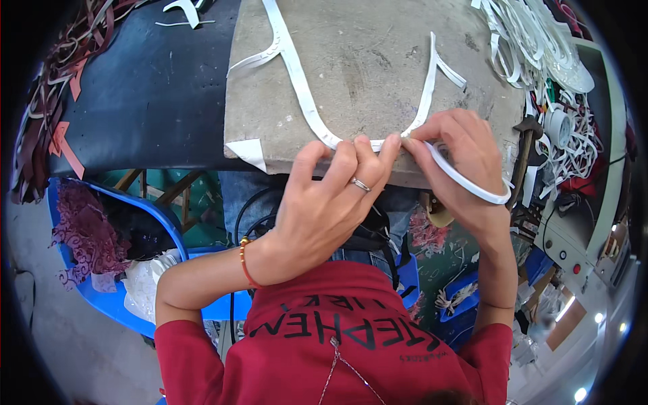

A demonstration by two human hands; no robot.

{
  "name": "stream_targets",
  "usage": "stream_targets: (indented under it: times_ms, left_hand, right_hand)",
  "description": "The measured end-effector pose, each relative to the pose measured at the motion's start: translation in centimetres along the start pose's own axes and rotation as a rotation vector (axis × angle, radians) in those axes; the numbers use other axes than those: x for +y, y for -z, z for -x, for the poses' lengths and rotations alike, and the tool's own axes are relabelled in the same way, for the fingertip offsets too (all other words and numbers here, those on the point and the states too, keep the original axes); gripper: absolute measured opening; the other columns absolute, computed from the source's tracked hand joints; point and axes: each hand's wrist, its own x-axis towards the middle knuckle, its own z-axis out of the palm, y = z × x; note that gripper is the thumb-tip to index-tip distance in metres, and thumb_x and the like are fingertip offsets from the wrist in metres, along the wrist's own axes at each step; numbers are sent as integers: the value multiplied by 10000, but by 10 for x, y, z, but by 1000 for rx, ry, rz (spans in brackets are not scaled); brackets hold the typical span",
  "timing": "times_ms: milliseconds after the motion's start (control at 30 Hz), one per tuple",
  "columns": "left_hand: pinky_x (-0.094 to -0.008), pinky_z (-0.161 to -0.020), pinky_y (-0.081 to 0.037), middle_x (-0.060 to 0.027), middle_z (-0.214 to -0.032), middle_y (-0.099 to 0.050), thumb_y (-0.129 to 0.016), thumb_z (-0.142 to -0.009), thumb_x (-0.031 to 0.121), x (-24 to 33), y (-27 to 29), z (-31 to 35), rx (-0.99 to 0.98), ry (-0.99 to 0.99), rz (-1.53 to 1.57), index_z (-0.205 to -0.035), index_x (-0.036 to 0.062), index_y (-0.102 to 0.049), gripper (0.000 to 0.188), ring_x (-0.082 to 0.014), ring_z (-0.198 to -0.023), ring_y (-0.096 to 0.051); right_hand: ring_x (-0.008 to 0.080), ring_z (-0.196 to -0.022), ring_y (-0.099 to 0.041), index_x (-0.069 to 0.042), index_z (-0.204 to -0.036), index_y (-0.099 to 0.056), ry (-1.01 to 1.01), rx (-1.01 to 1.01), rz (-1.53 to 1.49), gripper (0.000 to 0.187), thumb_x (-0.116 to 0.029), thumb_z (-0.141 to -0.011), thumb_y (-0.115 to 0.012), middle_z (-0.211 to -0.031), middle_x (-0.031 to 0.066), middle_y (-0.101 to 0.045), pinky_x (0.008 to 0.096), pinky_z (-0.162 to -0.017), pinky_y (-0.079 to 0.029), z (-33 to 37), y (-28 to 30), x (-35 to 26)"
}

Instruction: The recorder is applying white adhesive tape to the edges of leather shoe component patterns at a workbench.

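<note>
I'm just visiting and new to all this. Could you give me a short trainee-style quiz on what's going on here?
1. Which hand wears the ring?
2. True or false: the left hand and the right hand both touch the white strip on the slab.
3. Where does the hammer lie?
A) left of the slab
B) right of the slab
C) under the left hand

Key: 1. the left hand; 2. true; 3. B.

One head-worn fisheye looks down closely on both hands.
</note>
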Motion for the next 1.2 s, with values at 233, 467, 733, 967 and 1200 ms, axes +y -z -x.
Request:
stream_targets:
  times_ms: [233,467,733,967,1200]
  left_hand:
    - [-362,-797,-433,-37,-984,-508,-680,-782,272,-6,-1,-6,17,-86,-65,-1331,208,-577,563,-167,-900,-500]
    - [-367,-775,-420,-31,-972,-483,-692,-760,313,-3,-1,-10,15,-85,-85,-1358,214,-550,622,-165,-847,-460]
    - [-390,-877,-440,-102,-1125,-530,-744,-672,379,-34,22,-3,-60,-47,57,-1346,162,-551,734,-255,-1098,-512]
    - [-425,-1009,-448,-129,-1238,-517,-759,-681,324,-9,8,15,-4,38,237,-1205,-9,-607,640,-295,-1196,-497]
    - [-402,-956,-466,-89,-1201,-518,-741,-721,300,-22,9,8,-24,-57,98,-1247,42,-596,603,-260,-1142,-519]
  right_hand:
    - [243,-834,-594,-83,-860,-661,-60,24,-56,170,-126,-735,-767,-870,47,-636,356,-739,-432,-8,20,22]
    - [213,-916,-590,-96,-898,-694,247,-51,99,130,-99,-770,-716,-929,10,-657,333,-803,-407,-24,19,37]
    - [251,-828,-575,-76,-827,-647,144,-2,-78,118,-74,-737,-723,-881,66,-601,359,-734,-440,-10,-2,16]
    - [232,-834,-613,-68,-1010,-664,-170,185,-224,312,-59,-721,-780,-937,96,-625,339,-741,-490,3,-18,-25]
    - [184,-795,-647,-30,-969,-673,-265,133,-353,197,-31,-785,-744,-949,100,-658,284,-676,-508,12,-6,-3]
